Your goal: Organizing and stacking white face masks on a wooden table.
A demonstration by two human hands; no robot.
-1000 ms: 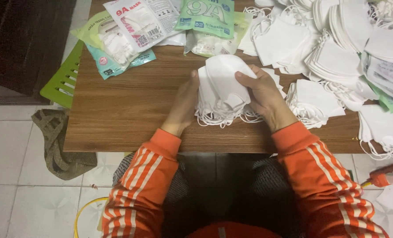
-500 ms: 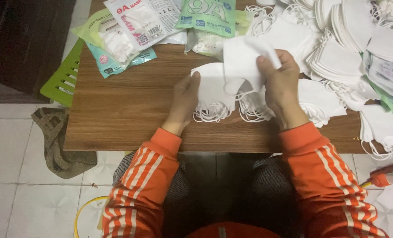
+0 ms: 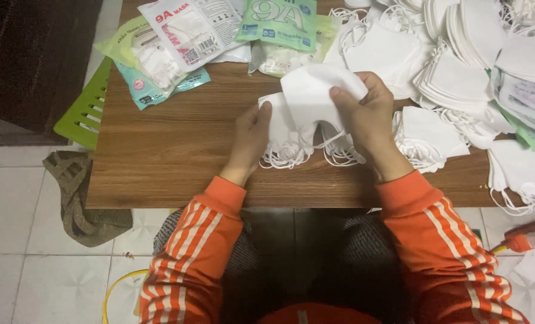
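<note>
White masks (image 3: 315, 96) in both hands, bare table (image 3: 171, 162) left, piles (image 3: 459, 78) right

Brown wooden table (image 3: 177, 162): white mask stacks (image 3: 453, 78) at right, sealed mask packets (image 3: 177, 42) along far edge.
</note>
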